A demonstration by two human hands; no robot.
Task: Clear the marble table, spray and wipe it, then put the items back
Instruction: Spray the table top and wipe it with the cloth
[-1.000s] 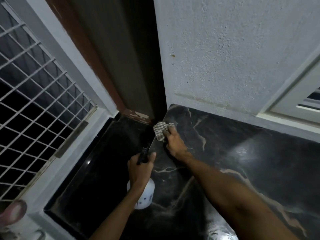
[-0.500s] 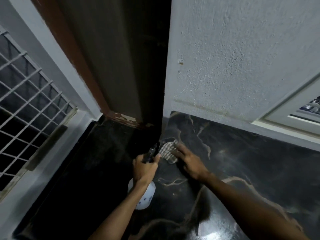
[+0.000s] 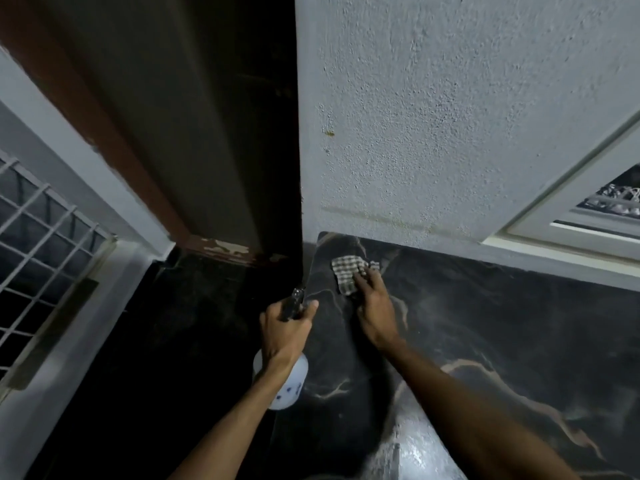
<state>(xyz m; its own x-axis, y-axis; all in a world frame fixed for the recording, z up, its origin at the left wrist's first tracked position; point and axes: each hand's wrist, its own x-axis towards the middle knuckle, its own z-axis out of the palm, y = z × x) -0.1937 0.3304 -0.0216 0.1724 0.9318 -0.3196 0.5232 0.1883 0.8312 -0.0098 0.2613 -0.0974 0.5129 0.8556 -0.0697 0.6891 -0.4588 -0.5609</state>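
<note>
Nearest you, your left hand (image 3: 289,329) is wrapped around the neck of the spray bottle (image 3: 282,382), held just off the table's left edge. Further out, your right hand (image 3: 372,306) presses flat on the checked cloth (image 3: 346,273) in the far-left corner of the marble table (image 3: 485,341) — black, pale-veined, glossy near you. You look mid-wipe: nothing sits on the visible slab, and the items have yet to go back.
</note>
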